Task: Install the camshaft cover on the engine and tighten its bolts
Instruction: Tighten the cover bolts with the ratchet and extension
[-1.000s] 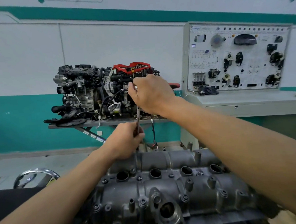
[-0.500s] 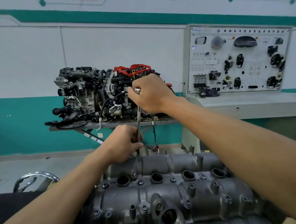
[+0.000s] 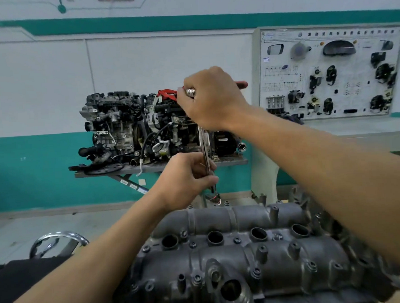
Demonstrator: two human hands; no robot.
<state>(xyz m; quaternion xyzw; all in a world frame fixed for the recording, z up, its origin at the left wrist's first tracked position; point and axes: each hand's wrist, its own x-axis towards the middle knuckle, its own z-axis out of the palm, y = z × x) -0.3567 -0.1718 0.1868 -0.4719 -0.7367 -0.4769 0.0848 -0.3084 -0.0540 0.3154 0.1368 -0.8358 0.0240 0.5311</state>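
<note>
Both hands (image 3: 184, 180) (image 3: 212, 99) grip wrench (image 3: 203, 146) (cover's (image 3: 248, 216) edge).

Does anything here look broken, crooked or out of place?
Nothing stands out. The camshaft cover sits square with no visible cracks; the left hand and right hand hold the long tool nearly upright over its far edge. Only a loose wire dangles below the shelf behind.

A grey stand (image 3: 153, 168) by the wall (image 3: 40, 90) carries 1 engine (image 3: 114, 128). A black disc (image 3: 103, 168) lies on its left end.
</note>
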